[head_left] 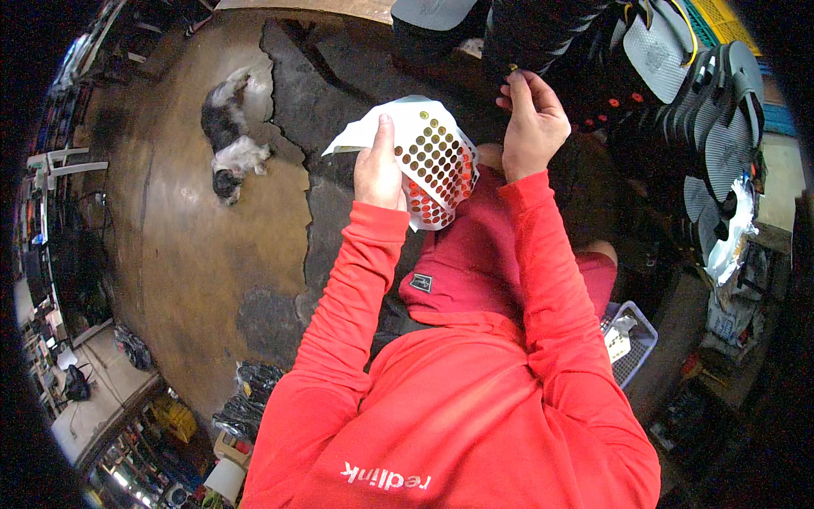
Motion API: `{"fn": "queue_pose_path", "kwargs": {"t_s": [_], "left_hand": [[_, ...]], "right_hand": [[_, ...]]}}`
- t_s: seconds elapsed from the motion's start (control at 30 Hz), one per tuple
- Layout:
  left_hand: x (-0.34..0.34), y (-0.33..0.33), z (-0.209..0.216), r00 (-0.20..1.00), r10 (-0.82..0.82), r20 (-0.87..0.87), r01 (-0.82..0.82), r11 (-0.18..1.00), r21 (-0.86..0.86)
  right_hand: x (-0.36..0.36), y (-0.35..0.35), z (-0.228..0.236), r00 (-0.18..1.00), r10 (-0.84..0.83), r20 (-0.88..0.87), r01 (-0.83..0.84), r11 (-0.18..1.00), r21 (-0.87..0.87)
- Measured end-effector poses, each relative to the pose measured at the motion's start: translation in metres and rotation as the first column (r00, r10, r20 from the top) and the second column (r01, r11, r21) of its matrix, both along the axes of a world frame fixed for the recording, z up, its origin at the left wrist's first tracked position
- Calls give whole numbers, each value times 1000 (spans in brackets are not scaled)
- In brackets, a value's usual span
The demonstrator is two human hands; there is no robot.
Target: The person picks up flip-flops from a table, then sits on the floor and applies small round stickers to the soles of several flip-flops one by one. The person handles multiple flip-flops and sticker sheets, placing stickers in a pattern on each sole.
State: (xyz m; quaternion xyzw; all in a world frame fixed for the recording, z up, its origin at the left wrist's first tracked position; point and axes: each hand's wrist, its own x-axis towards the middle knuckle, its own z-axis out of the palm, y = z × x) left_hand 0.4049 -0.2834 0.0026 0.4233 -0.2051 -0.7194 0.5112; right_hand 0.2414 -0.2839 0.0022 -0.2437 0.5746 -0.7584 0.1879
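My left hand [379,174] is closed on white sheets of round stickers [437,157], its thumb pressed on top. Rows of gold dots show on the upper sheet, and red dots show on another sheet beneath. Ahead and to the right, my right hand [536,127] pinches one small gold sticker [513,68] between thumb and fingertips, apart from the sheets. Just beyond it stands a row of dark flip-flops [547,30] packed together. A grey flip-flop [657,55] with a yellow-edged strap lies to their right.
Many grey and black flip-flops [725,127] are piled at the right. Several red dots [614,103] show on dark things nearby. A dog [233,140] lies on the worn floor [186,254] to the left. Near my right side is a plastic basket [636,348]; a yellow crate [721,19] stands far right.
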Motion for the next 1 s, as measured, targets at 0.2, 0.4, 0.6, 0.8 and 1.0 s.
{"fn": "queue_pose_path", "kwargs": {"t_s": [0.2,0.4,0.6,0.8,1.0], "left_hand": [[3,2,-4,999,-45,-13,45,998,42],[6,3,-5,993,-111,-41,111,994,16],[10,4,-3,993,-119,-12,119,993,5],[19,1,6,969,-245,37,246,969,-25],[18,3,14,857,-424,294,476,869,-133]], "right_hand": [[18,-14,-1,994,-107,-22,106,994,-19],[5,-22,-11,846,-314,-431,354,935,13],[-10,-3,-3,995,-66,75,47,970,238],[-6,47,24,384,556,-737,-425,815,393],[-5,56,29,128,543,-830,-322,814,483]]}}
